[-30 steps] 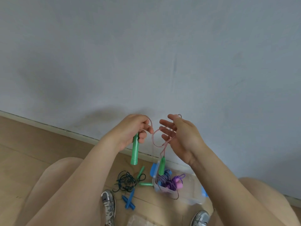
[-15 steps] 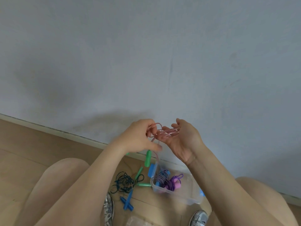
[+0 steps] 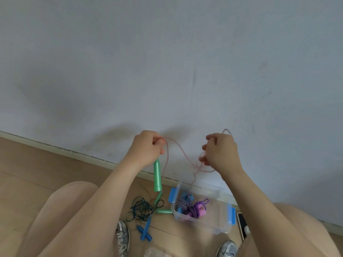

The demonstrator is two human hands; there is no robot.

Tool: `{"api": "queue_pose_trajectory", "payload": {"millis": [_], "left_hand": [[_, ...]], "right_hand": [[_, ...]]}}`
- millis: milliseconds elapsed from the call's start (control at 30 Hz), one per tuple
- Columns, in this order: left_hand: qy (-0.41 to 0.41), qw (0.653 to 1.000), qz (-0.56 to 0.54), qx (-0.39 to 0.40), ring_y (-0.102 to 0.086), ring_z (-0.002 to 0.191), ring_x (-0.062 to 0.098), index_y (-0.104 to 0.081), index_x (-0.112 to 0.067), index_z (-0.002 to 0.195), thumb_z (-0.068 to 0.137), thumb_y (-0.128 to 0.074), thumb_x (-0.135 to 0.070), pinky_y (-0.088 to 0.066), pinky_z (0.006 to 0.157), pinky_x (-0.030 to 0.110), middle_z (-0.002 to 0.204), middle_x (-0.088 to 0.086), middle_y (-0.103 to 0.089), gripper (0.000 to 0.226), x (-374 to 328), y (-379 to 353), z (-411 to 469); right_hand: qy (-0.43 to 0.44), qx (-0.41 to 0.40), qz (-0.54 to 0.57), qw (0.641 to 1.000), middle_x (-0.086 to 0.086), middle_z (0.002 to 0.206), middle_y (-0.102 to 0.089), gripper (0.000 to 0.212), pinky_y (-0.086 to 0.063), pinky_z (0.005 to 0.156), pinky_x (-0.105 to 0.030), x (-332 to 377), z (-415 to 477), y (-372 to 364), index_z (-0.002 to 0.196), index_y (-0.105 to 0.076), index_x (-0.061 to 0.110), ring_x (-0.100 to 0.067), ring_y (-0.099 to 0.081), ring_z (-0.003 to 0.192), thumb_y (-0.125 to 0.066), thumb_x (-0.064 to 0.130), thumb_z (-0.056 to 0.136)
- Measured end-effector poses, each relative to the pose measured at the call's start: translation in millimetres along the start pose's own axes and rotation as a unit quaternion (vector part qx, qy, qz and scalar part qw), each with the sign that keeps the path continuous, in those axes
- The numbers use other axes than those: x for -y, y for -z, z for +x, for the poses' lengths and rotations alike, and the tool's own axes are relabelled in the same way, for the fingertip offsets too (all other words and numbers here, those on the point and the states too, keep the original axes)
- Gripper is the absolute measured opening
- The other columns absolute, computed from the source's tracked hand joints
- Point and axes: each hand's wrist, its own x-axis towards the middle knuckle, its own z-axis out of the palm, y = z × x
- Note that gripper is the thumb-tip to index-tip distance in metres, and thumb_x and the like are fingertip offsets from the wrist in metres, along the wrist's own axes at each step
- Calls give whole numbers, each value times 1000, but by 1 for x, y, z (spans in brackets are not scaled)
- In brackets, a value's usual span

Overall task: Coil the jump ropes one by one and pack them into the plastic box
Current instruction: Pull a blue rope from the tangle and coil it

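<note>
Down on the wood floor (image 3: 37,164) at the left, close to a grey shoe (image 3: 122,236), lies a dark green rope (image 3: 141,210) in a messy heap. Its two green handles (image 3: 164,211) stick out toward the box. Two blue handles (image 3: 145,232) lie crossed just below the heap.

Up above them is the left hand (image 3: 148,150). Its fingers are curled tight round the top of a green handle (image 3: 157,178), which hangs straight down. The pink rope (image 3: 179,150) comes out of this fist, and one bit drops down beside the handle. Another bit sags across the gap to the other hand (it looks like a droopy smile).

Next comes the plastic box (image 3: 220,227), sitting open on the floor by the wall (image 3: 167,62), with blue clips (image 3: 231,214) on its ends. A stripy rope (image 3: 182,201) and a purple rope (image 3: 200,207) with pink handles are tucked in its left end. A thin bit of the pink rope dangles down toward the box rim.

Over the box is the right hand (image 3: 221,152). Its fingers are bent and hold a few loops of the pink rope, and one loop pokes up above the knuckles.

Past the box, a phone (image 3: 243,227) lies on the floor, with the other shoe (image 3: 227,249) below.
</note>
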Motion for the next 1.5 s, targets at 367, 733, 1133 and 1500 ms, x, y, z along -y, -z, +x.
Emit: {"api": "queue_pose_trajectory", "payload": {"millis": [367,733,1133,1500], "left_hand": [[91,972,-178,122,-39,50,17,-68,-7,91,94,-54,-21,-40,63,35,58,-1,-42,20,-19,13,-12],[16,946,-186,267,-35,55,17,-65,2,90,97,-54,-12,-36,63,36,58,-3,-37,19,-30,8,-18],[37,924,-246,291,-63,73,30,-69,0,101,110,-49,-32,-51,65,39,85,18,-71,38,-31,10,-17],[50,878,-242,409,-66,79,28,-62,-15,121,108,-54,-37,-62,83,60,93,10,-61,27,-30,23,-28]], "right_hand": [[60,189,-287,937,-6,54,-47,46,-39,55,-36,-11,-12,-14,60,-45,11,-26,-47,58,-51,31,101],[193,204,-52,958,-1,74,-75,45,-53,72,-32,3,-19,-23,82,-72,25,-9,-69,70,-41,40,111],[231,5,53,971,4,59,-61,31,-39,53,-24,3,-11,-18,90,-76,17,-16,-54,56,-53,24,110],[146,-51,100,983,8,79,-63,32,-41,61,-16,-3,4,-9,105,-73,18,-2,-54,64,-43,10,109]]}}
